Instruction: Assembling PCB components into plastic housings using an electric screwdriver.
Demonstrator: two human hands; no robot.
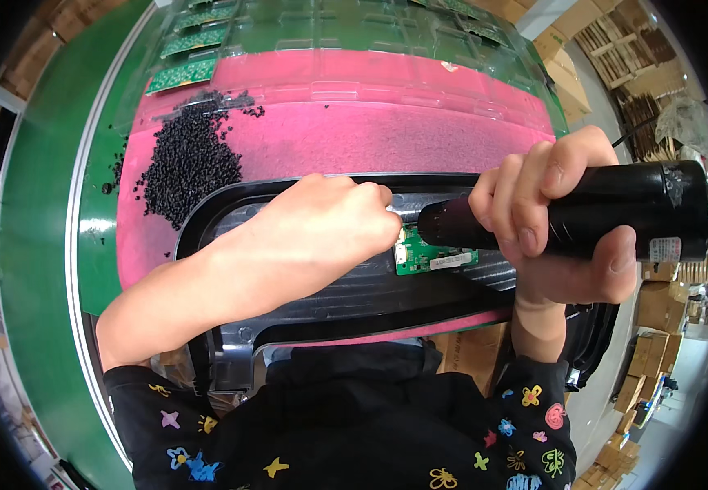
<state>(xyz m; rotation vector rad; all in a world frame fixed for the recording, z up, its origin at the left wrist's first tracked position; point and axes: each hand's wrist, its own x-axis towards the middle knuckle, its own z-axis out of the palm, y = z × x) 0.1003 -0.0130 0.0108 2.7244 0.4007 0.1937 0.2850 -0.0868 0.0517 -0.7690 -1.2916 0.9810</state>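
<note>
My right hand [541, 200] grips a thick black electric screwdriver [643, 208] held nearly level. Its narrower front end points left, over a green circuit board [421, 258] with a white label. The board lies inside a large black plastic housing [313, 298] with raised rims. Just left of the screwdriver's front end is my left hand [337, 216], fingers curled closed above the board's left edge. Whatever those fingers pinch, if anything, is hidden behind the hand. The screwdriver's very tip is also hard to make out.
A heap of small black screws [190, 163] lies on the pink mat [370, 139], beyond the housing's left side. Clear plastic trays [329, 69] stand at the back, with several green circuit boards [182, 75] at their left. Cardboard boxes [656, 351] are stacked far right.
</note>
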